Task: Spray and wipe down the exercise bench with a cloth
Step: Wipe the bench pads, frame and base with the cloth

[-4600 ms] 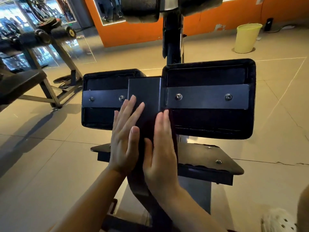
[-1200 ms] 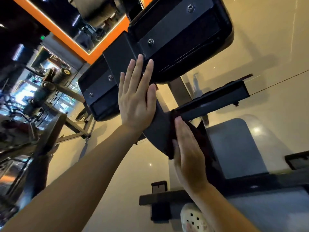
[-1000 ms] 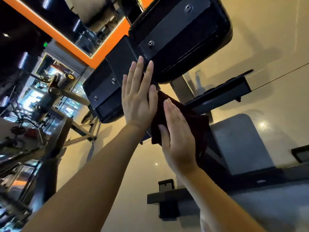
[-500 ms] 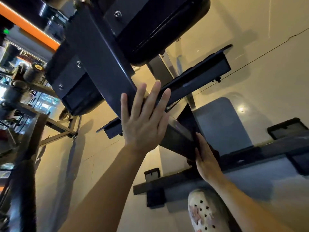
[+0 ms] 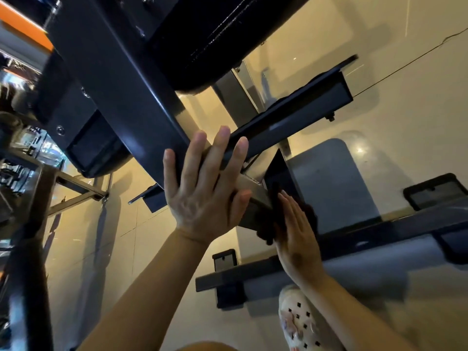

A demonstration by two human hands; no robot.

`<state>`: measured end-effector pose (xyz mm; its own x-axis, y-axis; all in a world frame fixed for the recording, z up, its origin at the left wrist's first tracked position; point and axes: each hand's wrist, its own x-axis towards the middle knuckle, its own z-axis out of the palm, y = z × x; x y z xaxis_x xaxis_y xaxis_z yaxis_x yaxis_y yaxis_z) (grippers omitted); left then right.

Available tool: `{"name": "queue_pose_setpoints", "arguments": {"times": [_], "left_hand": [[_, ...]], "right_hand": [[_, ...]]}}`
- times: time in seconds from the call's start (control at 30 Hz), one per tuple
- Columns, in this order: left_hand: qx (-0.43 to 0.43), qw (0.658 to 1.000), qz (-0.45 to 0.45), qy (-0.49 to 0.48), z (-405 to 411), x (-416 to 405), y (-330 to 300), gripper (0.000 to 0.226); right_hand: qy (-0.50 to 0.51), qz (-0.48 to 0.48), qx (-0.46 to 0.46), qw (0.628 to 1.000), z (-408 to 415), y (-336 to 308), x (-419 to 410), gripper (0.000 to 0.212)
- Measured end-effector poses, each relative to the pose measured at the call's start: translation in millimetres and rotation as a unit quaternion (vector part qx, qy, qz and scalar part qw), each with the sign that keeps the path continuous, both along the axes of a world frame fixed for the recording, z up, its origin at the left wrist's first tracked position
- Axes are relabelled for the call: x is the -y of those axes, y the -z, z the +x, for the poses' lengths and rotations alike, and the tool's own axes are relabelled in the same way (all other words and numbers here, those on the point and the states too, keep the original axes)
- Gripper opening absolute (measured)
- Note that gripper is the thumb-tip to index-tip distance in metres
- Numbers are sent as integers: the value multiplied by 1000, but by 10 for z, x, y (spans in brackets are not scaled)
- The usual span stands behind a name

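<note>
Both of my hands were on the exercise bench, low on its slanted dark steel beam. My left hand lay flat against the beam's near face, fingers straight and spread, the thumb out to the right; it gripped nothing, only pressed on the metal. My right hand was lower and to the right, at the bottom end of the beam, fingers straight and close together, palm pressing the dark cloth against the steel. That cloth bunched out past my fingers on the left and upper sides; how much of it lay under my palm I could not tell, as the dark fabric blurred into the dark frame.

Above my hands the underside of a black padded cushion filled the top of the view, its stitched edge showing. A flat black footplate crossed behind the beam, just past my left fingertips. Lower down a dark base crossbar ran along the beige tiled floor, and my pale perforated clog stood beside it, beneath my right forearm.
</note>
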<state>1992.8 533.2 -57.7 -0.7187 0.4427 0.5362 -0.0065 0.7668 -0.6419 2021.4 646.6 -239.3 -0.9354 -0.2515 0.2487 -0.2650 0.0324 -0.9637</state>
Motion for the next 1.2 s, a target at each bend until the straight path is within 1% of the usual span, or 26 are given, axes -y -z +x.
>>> {"name": "queue_pose_setpoints", "arguments": {"times": [0.07, 0.13, 0.27, 0.33, 0.4, 0.47, 0.53, 0.63, 0.73, 0.83, 0.87, 0.93, 0.97, 1.03, 1.1, 1.13, 1.2], "left_hand": [[1, 1000, -8, -5, -1, 3, 0, 59], [-4, 1000, -6, -9, 13, -6, 5, 58], [-17, 1000, 8, -2, -14, -22, 18, 55], [-21, 1000, 14, 2, -6, -21, 21, 54], [-21, 1000, 16, 4, -5, -20, 33, 53], [-15, 1000, 17, 4, 4, -11, 35, 53], [-21, 1000, 10, 7, 0, 1, 36, 53], [-29, 1000, 3, 8, -7, 11, 45, 53], [-28, 1000, -8, 4, -4, 22, 51, 52], [-25, 1000, -7, 6, -15, 27, 33, 52], [-26, 1000, -3, 6, -10, 23, 36, 52], [-25, 1000, -4, 10, -7, 10, 44, 52], [-22, 1000, -7, 9, -12, 15, 34, 53], [-21, 1000, -4, 3, -18, 29, 27, 53], [-18, 1000, -6, 2, -11, 15, 10, 53], [-15, 1000, -3, 3, -4, -4, 5, 52], [-9, 1000, 8, 7, 12, -20, 4, 52]], "right_hand": [[-1, 0, 30, 1000, 1, 40, -73, 61], [19, -16, 33, 999, 52, -129, -54, 53], [29, -40, -17, 999, 82, -815, 137, 49], [26, -53, -19, 998, 95, -970, 186, 48], [22, -28, -5, 999, 92, -825, 190, 48], [3, -4, 26, 1000, 72, -475, 141, 52], [-35, 10, 39, 999, 12, -75, 32, 60], [-76, 70, 75, 992, -60, 362, -170, 73], [-107, 154, 163, 969, -136, 524, -242, 75], [-127, 187, 201, 953, -159, 457, -258, 77], [-115, 183, 196, 956, -136, 381, -265, 79], [-57, 131, 126, 982, -47, 154, -236, 81], [-17, 89, 81, 993, 18, -9, -177, 77], [39, 24, 14, 999, 77, -426, -37, 61], [48, -37, -34, 998, 37, -814, 90, 56], [47, -54, -51, 996, 25, -912, 132, 55], [45, -50, -63, 996, 19, -880, 172, 55]]}}
